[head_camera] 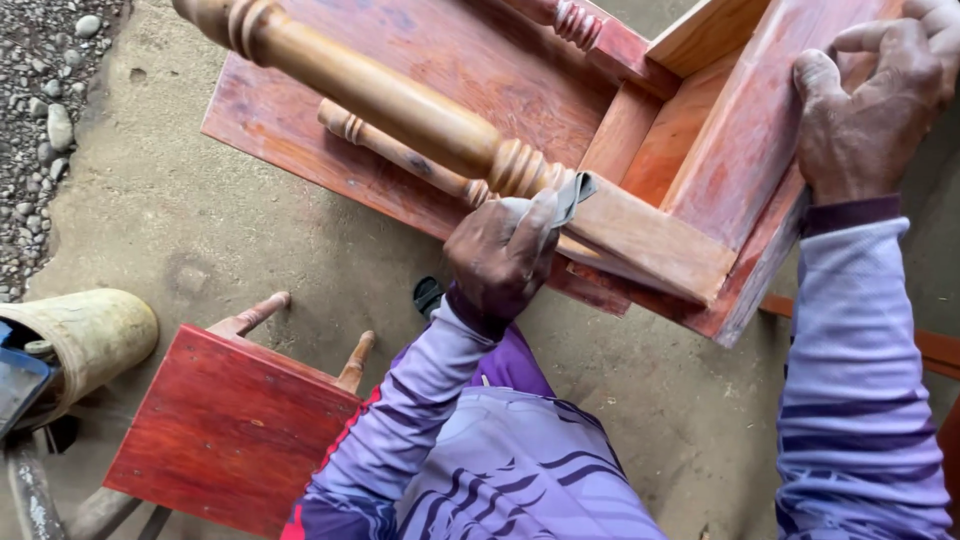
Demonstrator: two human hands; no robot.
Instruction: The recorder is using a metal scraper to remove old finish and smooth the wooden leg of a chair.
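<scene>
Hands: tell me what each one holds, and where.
Left hand presses a folded grey cloth against the turned table leg near its square base. Right hand grips the table frame's edge.

Dirt floor [230, 240], overturned table [440, 60], red stool [225, 430], perhaps bucket [95, 335]

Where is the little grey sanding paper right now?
In the head view, the grey sandpaper is pinched in the left hand, pressed against the turned table leg near its carved rings.

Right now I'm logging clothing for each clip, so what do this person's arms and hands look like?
Both hands, left hand and right hand, are bare, with no gloves. Both arms wear long lilac-purple sleeves with darker purple streaks and dark purple cuffs; the left sleeve shows a red edge near the shoulder. No rings or watch are visible.
</scene>
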